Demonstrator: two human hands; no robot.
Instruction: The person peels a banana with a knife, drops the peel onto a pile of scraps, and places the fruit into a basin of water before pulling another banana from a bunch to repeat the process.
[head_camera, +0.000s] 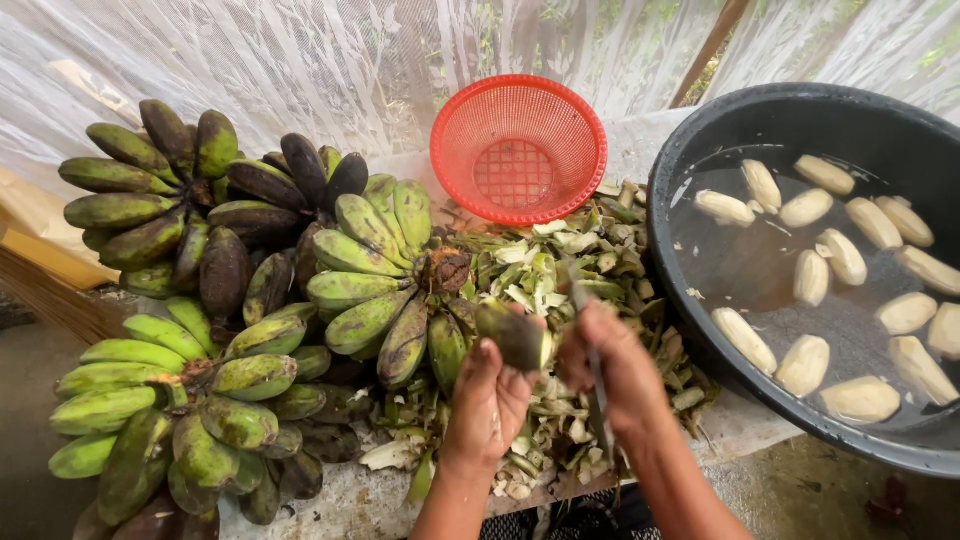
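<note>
The left hand (490, 395) is gripping a green banana (515, 335), its fingers clenched around the fruit just above the heap of peelings (560, 270) on the counter (350, 495). The right hand (612, 368) is clenched on a knife (597, 385) — its blade is lying against the banana's cut end. Bunches of green bananas (230, 320) are lying to the left, a red basket (518, 148) is sitting behind the peelings, and a black tub (680, 180) on the right is holding water with peeled bananas (805, 365) floating in it.
</note>
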